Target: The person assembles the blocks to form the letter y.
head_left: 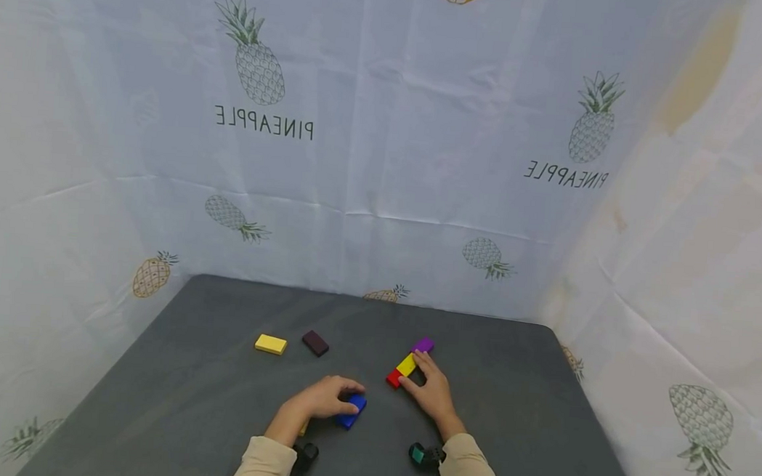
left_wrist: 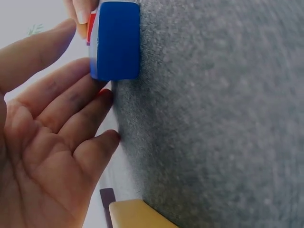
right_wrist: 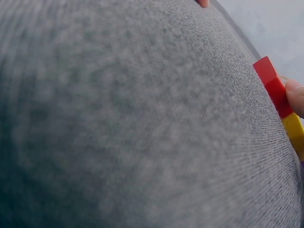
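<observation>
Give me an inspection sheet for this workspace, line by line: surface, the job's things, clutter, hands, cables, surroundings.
Surface: dark grey tabletop.
Job's things: blue block by the left hand; red block, yellow block and purple block in a line by the right hand.
Clutter: pale yellow block and dark brown block farther back; tan block near the left wrist.
Hands: left, fingers extended, thumb apart from the blue block; right, thumb touching the red block, grip unclear.
Cables: nothing seen.
Surroundings: white cloth with pineapple prints, behind and at both sides.
</observation>
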Demonstrator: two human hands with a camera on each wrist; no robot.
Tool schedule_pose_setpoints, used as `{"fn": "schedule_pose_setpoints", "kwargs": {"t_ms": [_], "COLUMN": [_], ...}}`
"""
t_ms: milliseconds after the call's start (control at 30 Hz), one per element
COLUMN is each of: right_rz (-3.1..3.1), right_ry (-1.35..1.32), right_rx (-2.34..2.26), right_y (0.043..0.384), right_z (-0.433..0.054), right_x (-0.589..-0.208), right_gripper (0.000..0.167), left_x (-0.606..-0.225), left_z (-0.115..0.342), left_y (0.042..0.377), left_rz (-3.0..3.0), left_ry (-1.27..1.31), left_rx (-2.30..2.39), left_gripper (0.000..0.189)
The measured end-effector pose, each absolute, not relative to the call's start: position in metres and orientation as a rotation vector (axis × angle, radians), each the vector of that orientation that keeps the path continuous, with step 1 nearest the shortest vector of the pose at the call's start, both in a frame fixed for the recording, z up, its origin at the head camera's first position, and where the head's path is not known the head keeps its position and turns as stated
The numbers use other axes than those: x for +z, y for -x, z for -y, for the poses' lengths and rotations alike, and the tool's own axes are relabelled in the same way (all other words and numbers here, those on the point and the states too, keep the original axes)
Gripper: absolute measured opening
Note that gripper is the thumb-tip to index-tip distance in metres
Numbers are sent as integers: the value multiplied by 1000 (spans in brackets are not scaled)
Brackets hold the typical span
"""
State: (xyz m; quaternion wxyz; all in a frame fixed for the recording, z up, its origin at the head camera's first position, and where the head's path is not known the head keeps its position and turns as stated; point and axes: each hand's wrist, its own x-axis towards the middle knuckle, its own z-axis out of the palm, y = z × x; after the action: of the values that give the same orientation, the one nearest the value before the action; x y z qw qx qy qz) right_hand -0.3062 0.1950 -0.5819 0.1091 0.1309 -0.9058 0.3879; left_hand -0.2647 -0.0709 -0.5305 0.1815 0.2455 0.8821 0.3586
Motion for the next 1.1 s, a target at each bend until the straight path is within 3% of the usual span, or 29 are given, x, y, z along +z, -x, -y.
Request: {"fn": "schedule_pose_setpoints", "kwargs": {"t_ms": [667, 1100], "right_rz": [2689, 2696], "right_ry": [-384, -387], "right_rx": [1120, 1132], "right_y": [305, 304], "right_z": [-195, -195], "right_x": [-581, -580], "right_gripper": [65, 64], "left_x": [-530, -528], "left_z": [82, 82], "left_y": [267, 265], "left_rz": [-2349, -2353], "left_ry": [-655, -642], "left_rx": [997, 975], "left_gripper": [66, 62]}}
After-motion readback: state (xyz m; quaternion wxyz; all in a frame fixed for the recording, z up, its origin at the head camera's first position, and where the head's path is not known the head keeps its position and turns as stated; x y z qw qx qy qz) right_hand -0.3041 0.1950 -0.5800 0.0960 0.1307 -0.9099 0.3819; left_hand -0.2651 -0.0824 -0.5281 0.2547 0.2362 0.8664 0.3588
